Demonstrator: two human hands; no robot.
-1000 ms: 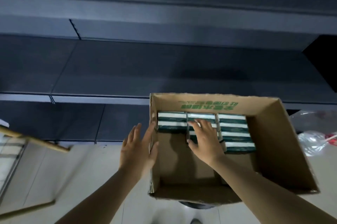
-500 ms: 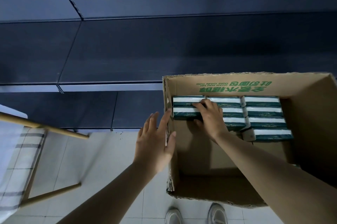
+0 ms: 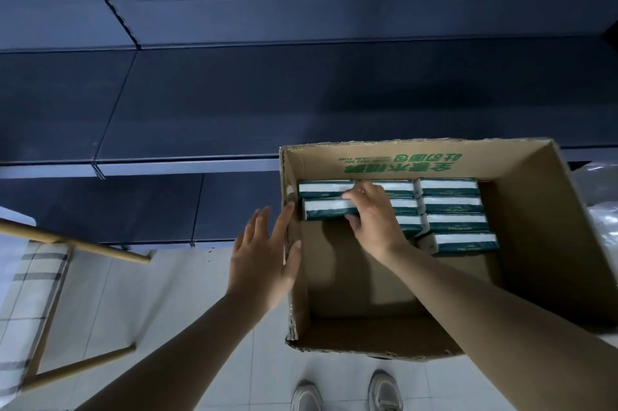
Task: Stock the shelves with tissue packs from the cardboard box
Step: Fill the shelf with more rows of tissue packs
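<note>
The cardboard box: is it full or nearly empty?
Partly empty: the cardboard box has tissue packs only along its far side; bare floor shows nearer.

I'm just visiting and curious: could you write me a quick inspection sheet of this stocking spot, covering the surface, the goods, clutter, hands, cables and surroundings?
Surface: dark blue shelves, no packs seen on them.
Job's things: open cardboard box, green-and-white tissue packs along its far wall; near half bare.
Clutter: clear plastic wrap to the right of the box.
Hands: right hand grips a pack in the box; left hand flat against the box's left wall.
Cables: nothing seen.
Surroundings: pale tiled floor, wooden-framed chair on the left, two shoes below.
</note>
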